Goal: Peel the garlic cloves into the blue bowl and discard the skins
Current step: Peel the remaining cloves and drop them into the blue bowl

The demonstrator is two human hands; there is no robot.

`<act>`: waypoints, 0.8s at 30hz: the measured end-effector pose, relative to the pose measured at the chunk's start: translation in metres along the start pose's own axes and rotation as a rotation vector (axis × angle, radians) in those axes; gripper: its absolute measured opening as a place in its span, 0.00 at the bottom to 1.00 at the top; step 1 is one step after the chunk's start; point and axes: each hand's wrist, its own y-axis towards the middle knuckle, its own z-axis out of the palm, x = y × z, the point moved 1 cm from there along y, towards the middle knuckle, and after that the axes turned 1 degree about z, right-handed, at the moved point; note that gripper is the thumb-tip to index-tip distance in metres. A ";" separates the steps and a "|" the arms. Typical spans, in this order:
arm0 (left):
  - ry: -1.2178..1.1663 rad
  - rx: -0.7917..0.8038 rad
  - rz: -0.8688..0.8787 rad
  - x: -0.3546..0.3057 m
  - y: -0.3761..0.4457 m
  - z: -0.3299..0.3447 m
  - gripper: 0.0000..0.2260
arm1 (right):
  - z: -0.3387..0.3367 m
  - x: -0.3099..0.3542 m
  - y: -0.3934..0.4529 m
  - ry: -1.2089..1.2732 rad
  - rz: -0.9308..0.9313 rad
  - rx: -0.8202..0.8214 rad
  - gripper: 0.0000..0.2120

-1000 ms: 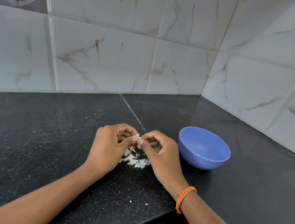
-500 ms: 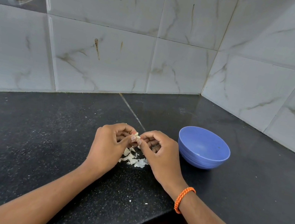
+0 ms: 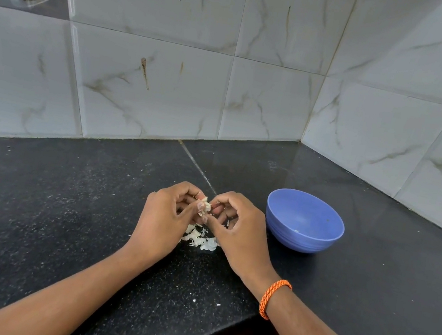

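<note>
Black granite counter (image 3: 31, 208), tiled corner. Barely changed from a second ago: left hand (image 3: 164, 216) and right hand (image 3: 238, 228) still curled, pinching garlic clove (image 3: 204, 205) above skin pile (image 3: 200, 240). Blue bowl (image 3: 315, 243) just right, nearly empty. Peeling ongoing.

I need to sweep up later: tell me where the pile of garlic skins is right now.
The garlic skins lie on the black counter in the head view, just below and between the left hand and right hand, left of the blue bowl.
</note>
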 end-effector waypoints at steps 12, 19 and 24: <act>0.053 0.030 0.048 -0.001 -0.002 0.000 0.02 | -0.002 0.006 -0.001 0.073 0.034 0.058 0.12; 0.067 0.084 0.075 0.000 -0.003 0.003 0.04 | -0.005 0.002 0.001 0.132 0.087 0.009 0.06; 0.091 0.088 0.089 0.003 -0.002 0.003 0.06 | -0.006 0.003 0.002 0.221 0.107 0.027 0.04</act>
